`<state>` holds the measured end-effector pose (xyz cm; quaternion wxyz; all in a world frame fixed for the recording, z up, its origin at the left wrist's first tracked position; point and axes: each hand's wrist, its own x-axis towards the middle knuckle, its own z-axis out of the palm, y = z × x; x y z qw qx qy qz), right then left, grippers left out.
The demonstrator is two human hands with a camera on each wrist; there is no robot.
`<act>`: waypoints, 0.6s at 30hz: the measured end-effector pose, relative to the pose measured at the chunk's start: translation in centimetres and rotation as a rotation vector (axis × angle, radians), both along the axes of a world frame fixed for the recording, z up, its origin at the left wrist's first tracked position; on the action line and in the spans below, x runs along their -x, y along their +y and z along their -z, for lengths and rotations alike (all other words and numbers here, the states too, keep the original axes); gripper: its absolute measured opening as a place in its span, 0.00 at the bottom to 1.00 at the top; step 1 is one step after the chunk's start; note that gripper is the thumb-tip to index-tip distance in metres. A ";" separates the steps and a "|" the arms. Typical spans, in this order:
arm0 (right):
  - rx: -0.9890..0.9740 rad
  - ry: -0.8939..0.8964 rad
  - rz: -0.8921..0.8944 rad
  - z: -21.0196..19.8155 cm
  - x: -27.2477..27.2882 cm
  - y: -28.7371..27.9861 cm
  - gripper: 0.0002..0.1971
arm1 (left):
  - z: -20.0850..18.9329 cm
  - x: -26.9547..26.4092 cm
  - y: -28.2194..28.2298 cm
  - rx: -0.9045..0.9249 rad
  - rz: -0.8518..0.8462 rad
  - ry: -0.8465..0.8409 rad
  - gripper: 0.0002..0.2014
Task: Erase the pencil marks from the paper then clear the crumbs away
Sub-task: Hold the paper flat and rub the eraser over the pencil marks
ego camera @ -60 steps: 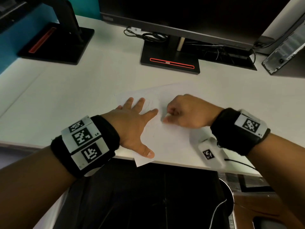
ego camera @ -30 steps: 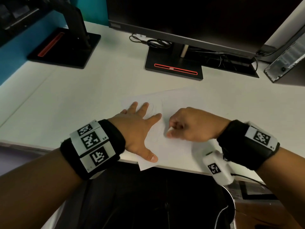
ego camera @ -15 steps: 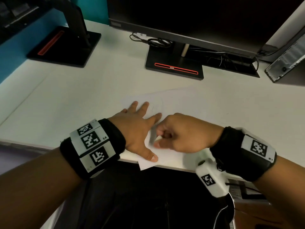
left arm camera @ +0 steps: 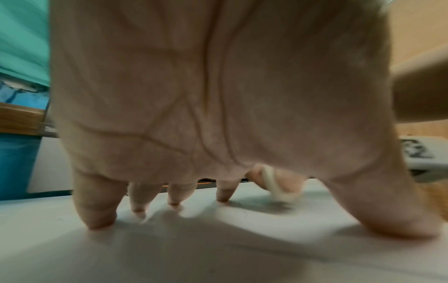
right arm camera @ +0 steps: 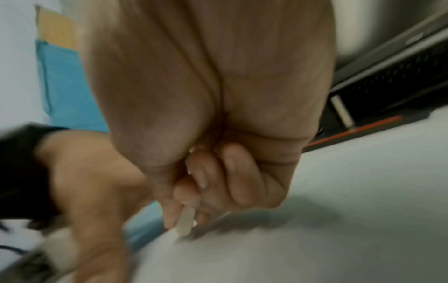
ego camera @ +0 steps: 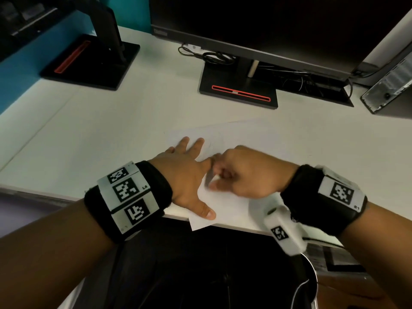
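A white sheet of paper [ego camera: 234, 139] lies flat on the desk, skewed, its 6 o'clock corner overhanging the near edge, faint pencil marks [ego camera: 211, 144] near its middle, while a small, thin, pale eraser [right arm camera: 186, 222] stands pressed tip-down on it toward 7 o'clock.

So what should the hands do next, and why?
Probably rub again: the right hand pinches the eraser with its tip on the paper, the left hand presses the sheet flat, and faint pencil marks remain above it.
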<state>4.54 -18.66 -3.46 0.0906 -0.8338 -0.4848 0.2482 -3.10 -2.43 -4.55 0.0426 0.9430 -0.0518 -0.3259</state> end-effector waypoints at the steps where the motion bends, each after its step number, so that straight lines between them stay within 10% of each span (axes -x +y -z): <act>1: 0.006 0.043 -0.028 0.1 0.7 0.1 0.14 | 0.1 0.0 0.0 0.004 0.002 0.002 0.65; 10: 0.045 -0.191 0.202 -0.1 -4.5 -1.2 0.22 | -0.4 0.2 -0.2 -0.022 -0.002 -0.007 0.65; 18: -0.010 0.056 0.001 0.6 0.5 0.0 0.17 | 0.0 0.1 0.1 -0.001 0.007 0.007 0.65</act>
